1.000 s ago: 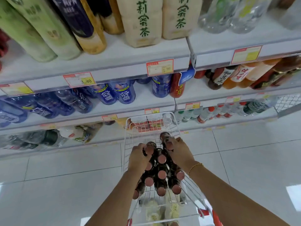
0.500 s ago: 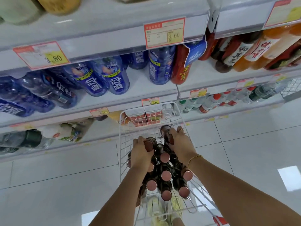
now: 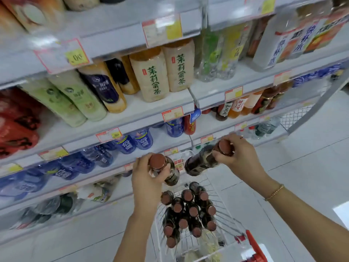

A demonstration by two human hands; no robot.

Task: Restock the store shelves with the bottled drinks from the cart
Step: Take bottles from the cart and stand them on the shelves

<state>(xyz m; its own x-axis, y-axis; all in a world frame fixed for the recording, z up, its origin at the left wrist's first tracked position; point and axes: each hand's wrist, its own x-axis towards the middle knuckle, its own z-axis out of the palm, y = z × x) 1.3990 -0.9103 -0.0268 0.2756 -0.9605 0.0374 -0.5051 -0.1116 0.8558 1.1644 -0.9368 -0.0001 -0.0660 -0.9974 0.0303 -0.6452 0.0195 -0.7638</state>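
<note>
Blue bottles (image 3: 124, 144) crowd the shelf (image 3: 162, 144) at my 10 o'clock; packed bottles (image 3: 187, 210) fill the cart (image 3: 226, 218) at 6; at 3, bare floor (image 3: 302, 167) leaves me room.

The floor (image 3: 302, 167) is made of big white tiles with thin dark lines between them. A bright patch of light (image 3: 342, 214) shines on the floor at the right edge. Long white shelves (image 3: 136, 110) run in rows, one above the other, from left to right. Little red and yellow price tags (image 3: 172, 113) stick on their front edges. Blue bottles (image 3: 143, 138) sit low down. Cream bottles (image 3: 151, 76) with green writing stand higher up. At the far right end is a wire mesh panel (image 3: 290, 120) beside a grey post (image 3: 319, 104).
</note>
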